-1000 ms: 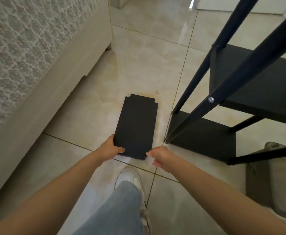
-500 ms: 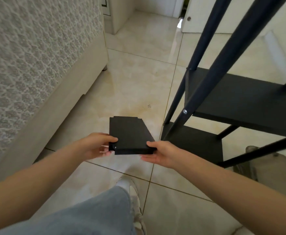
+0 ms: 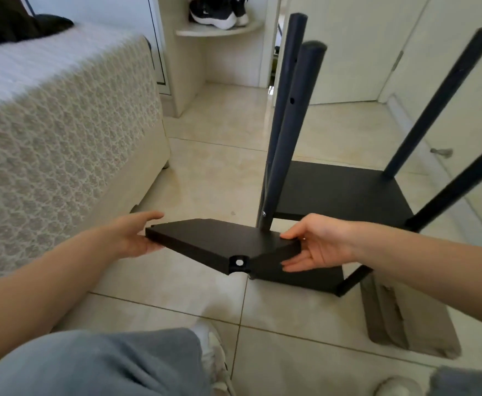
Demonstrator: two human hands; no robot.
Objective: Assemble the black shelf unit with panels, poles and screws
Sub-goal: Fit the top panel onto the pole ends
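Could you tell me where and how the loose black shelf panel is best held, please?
Grip the flat black rectangular shelf panel by its two opposite ends, coming in from either side, as the left hand and right hand do now. It is thin and roughly level, and its notched corners, likely meant for the poles, stay free.

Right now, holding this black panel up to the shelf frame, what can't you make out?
Head view:
- Underside of black panel: faces away from camera.
- Fingertips of left hand: tucked under the panel.
- Foot of near pole: behind the panel.
- Top of rightmost pole: cut off by right edge.
- Part of lower shelf panel: behind right hand.
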